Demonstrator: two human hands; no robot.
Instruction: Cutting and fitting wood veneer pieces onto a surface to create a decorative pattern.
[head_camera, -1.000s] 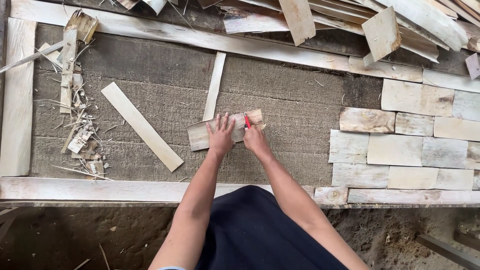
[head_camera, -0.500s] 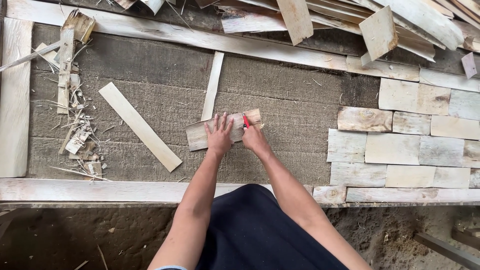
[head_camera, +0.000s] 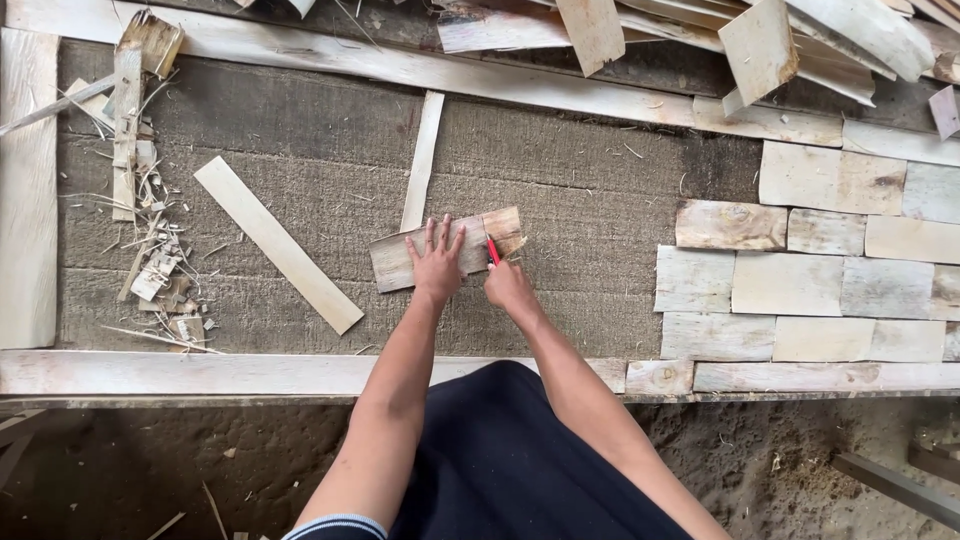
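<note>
Your left hand (head_camera: 437, 262) is flat on the small wood piece (head_camera: 445, 250), fingers spread wide, pinning it to the burlap-covered bed (head_camera: 300, 130). Your right hand (head_camera: 508, 285) is curled around a red pencil (head_camera: 492, 250), tip touching the piece.

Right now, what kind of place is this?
Probably an outdoor woodworking spot: flat wood pieces laid in rows inside a wooden frame, loose offcuts piled behind, wood shavings, and bare dirt ground.

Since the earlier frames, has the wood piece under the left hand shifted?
No. The wood piece stays just below the thin upright strip, with the left hand flat on it.
</note>
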